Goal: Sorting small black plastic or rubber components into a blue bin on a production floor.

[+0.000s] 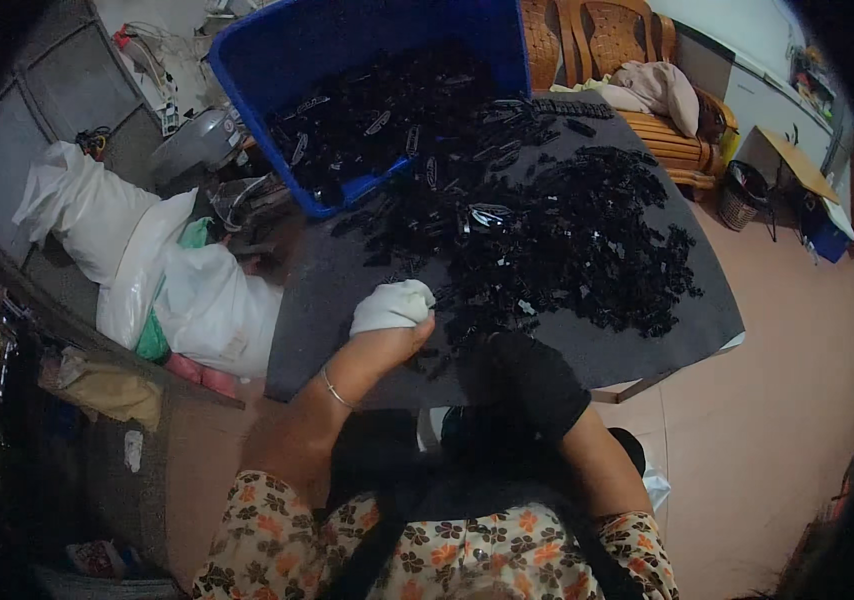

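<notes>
Reddish-tan floor (747,380) spreads to the right of a dark grey surface (317,320), seen from above through a round, dark-rimmed view. Many small black parts (587,240) lie heaped across the middle and right of the surface, some with a bright shine. At the far left of it, a blue bin (237,65) is tipped toward the near side, with more black parts inside and reaching out over its lip.

Two forearms come in from the near side, in flower-print sleeves (257,520). The left hand (395,308), in white cloth, with a bracelet (335,388) near its wrist, is just to the left of the heap's near end; its fingers look curled together, but whether they hold a part cannot be told. The right hand (522,375), in a black glove, is at the near edge of the heap; its fingers blend into the dark parts, so their state cannot be told.

White sacks (207,310) lean to the left of the surface. Far right are a wooden bench (617,30) with a pale cloth (652,85) on it, and a wastebasket (742,195).
</notes>
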Demonstrator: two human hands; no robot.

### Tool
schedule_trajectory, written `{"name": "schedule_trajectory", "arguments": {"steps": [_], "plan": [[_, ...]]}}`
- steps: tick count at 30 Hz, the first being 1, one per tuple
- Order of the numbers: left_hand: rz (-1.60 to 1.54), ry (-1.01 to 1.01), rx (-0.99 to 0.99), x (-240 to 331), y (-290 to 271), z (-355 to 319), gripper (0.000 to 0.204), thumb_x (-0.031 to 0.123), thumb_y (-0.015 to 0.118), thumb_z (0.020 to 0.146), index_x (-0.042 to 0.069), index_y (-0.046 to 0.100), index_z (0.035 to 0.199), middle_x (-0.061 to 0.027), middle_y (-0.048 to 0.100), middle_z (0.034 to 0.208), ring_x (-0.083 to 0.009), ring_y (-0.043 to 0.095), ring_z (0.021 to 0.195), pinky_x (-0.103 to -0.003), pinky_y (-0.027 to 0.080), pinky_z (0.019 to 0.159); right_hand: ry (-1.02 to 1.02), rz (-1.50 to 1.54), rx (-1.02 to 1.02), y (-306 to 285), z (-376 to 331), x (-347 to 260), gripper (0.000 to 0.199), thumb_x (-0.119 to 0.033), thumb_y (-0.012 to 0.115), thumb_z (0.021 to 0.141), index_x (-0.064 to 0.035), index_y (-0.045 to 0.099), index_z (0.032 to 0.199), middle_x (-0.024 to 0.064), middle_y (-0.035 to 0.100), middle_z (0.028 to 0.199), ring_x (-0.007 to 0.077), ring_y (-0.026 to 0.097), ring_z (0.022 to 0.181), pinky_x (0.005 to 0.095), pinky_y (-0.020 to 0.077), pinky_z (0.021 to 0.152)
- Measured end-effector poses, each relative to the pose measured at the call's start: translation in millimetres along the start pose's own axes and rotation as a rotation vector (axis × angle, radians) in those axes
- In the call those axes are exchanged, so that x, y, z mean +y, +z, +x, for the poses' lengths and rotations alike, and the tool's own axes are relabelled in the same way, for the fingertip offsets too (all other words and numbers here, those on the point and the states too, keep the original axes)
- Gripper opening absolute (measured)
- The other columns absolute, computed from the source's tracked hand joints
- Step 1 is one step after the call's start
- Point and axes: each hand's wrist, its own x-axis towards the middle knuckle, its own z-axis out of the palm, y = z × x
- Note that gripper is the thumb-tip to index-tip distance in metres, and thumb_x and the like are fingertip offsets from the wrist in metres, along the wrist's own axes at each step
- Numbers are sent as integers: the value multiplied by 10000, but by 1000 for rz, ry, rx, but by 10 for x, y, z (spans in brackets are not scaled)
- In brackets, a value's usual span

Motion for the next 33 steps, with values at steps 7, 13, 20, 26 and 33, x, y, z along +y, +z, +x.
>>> {"name": "schedule_trajectory", "arguments": {"steps": [7,13,20,26,33], "plan": [[-695,-95,-86,-214,59,-137,129,120,599,818,26,605,906,-62,638,765,-152,614,665,-283,499,583,214,230,42,-75,57,-41,220,-79,591,755,-30,587,970,162,596,940,339,598,850,397,488,721],[-1191,-140,-297,134,-85,-388,225,59,524,832,-32,557,1035,-83,622,853,-106,579,645,-229,490,578,-56,137,186,-39,51,-81,243,-41,598,748,-32,560,988,138,594,909,303,605,802,364,500,691],[-1750,-237,-438,141,-52,-486,299,57,404,898,-25,526,1158,-84,623,896,-115,622,718,-228,529,592,52,356,163,15,-45,-69,229,-67,612,801,-32,547,1019,144,603,931,289,619,780,346,521,654],[-1774,-165,-467,210,-84,-509,304,76,413,923,-47,507,1185,-130,626,991,-155,640,796,-260,545,596,-186,42,243,18,-39,-23,230,-59,590,745,-16,560,969,166,597,947,332,609,809,391,515,631],[-1102,-28,-351,330,-146,-528,301,93,532,898,-41,527,1167,-114,625,1001,-136,630,783,-249,532,626,-30,-42,-143,-185,41,-170,179,-98,590,779,-43,579,949,137,602,930,319,596,820,403,494,666]]}}
